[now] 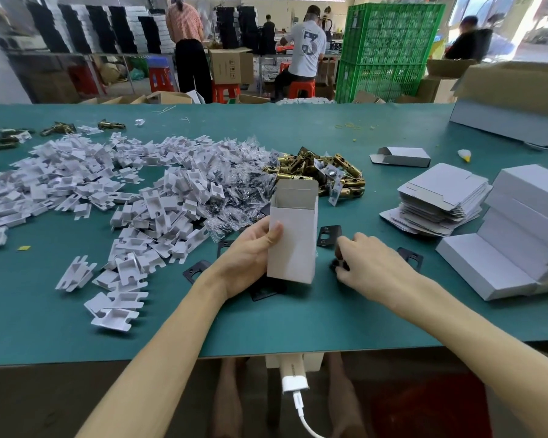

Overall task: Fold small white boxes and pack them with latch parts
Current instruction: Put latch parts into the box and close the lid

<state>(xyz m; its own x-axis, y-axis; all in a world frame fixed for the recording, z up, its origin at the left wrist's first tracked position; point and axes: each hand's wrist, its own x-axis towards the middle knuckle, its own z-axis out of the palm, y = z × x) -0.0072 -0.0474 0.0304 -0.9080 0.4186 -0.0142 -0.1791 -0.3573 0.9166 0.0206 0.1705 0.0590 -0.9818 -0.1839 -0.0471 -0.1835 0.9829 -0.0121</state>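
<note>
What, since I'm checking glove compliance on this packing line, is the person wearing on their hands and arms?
Nothing that shows. The left hand and right hand are bare, with no gloves, rings or finger cots visible. The left forearm and right forearm are uncovered up to the frame edge, with no sleeve, watch or wristband in view.

- A green-topped bench [266,327] fills the foreground, its far edge running straight across.
- Beyond that edge, toward the right, green plastic crates [389,49] stand stacked high.
- Red stools [301,88] and an open brown carton [230,66] stand on the floor behind.
- Stacks of black and white boxes [92,26] line the back wall.
- Daylight comes through a bright opening [538,23] at the far right.
- Several people [307,45] work at distant tables, backs turned.
</note>
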